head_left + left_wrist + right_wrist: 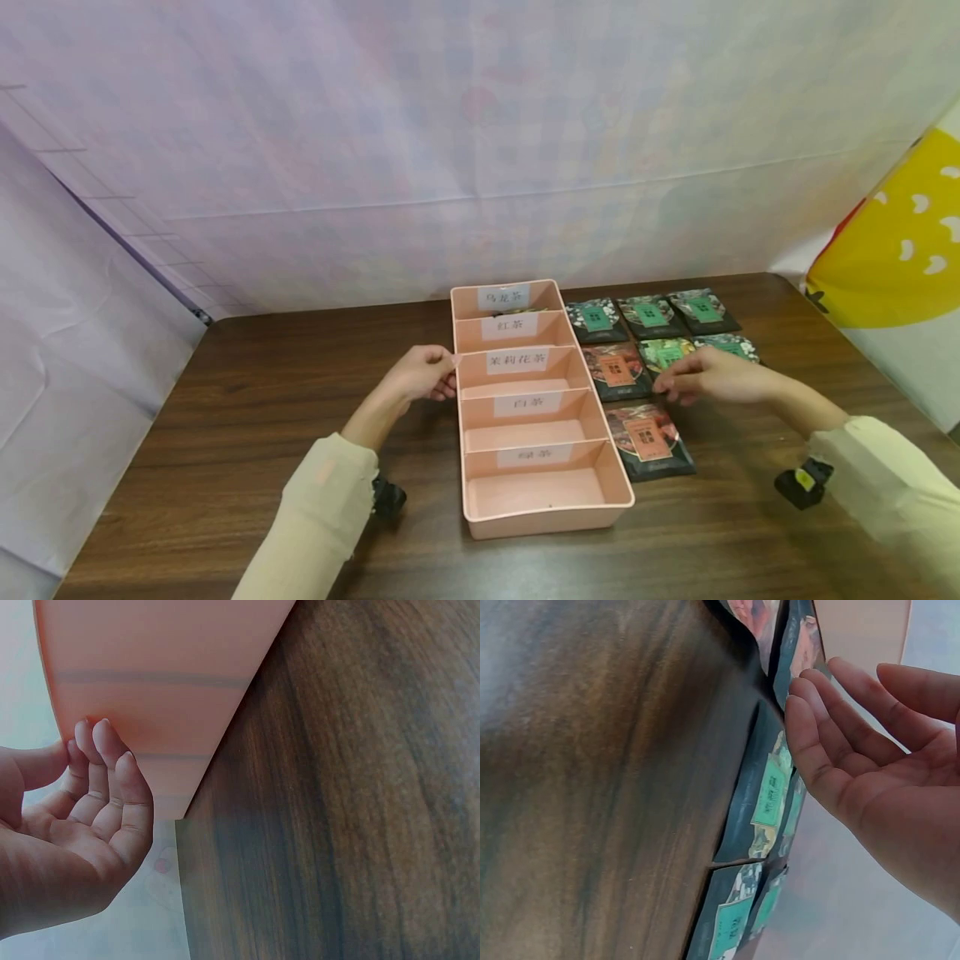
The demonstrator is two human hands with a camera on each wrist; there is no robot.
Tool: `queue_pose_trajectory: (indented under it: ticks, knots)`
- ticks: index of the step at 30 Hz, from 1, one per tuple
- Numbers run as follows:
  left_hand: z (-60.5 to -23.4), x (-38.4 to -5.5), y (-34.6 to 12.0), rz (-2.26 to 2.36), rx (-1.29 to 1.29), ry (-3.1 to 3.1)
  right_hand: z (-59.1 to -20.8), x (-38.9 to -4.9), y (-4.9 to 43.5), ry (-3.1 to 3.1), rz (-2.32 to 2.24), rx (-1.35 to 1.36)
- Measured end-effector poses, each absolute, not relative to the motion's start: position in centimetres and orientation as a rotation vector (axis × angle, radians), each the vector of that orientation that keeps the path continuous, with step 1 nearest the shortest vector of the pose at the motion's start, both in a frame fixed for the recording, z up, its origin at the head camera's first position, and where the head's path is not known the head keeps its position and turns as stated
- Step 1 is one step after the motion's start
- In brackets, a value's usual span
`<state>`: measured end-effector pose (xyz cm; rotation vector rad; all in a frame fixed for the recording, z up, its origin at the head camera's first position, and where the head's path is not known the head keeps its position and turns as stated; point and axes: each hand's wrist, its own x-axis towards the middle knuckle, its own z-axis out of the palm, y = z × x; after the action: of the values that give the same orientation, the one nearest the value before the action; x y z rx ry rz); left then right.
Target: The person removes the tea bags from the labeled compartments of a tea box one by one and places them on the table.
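A pink divided box stands on the table, its compartments marked with paper labels in Chinese. My left hand is at the box's left side; in the left wrist view its thumb and forefinger pinch the rim. My right hand hovers over the sachets with loosely bent fingers, nothing visible in its grasp. Nearest its fingertips are a yellow-green sachet and a red-labelled sachet. Another red-labelled sachet lies closer to me. Part of something dark and yellow shows in the farthest compartment.
Green-labelled sachets lie in a row at the back, right of the box; one more is partly behind my right hand. The brown wooden table reaches a pale curtain at the back. A yellow cloth hangs at right.
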<state>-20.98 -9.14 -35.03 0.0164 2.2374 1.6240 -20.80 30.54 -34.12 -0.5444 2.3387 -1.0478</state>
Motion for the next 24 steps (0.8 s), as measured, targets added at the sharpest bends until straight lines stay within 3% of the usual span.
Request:
queue_pose_trajectory:
  ticks: [24]
  knots:
    - [-35.2, -21.1, -9.1, 1.624, 0.014, 2.238, -32.3, -21.6, 28.8, 2.38, -1.059, -0.569]
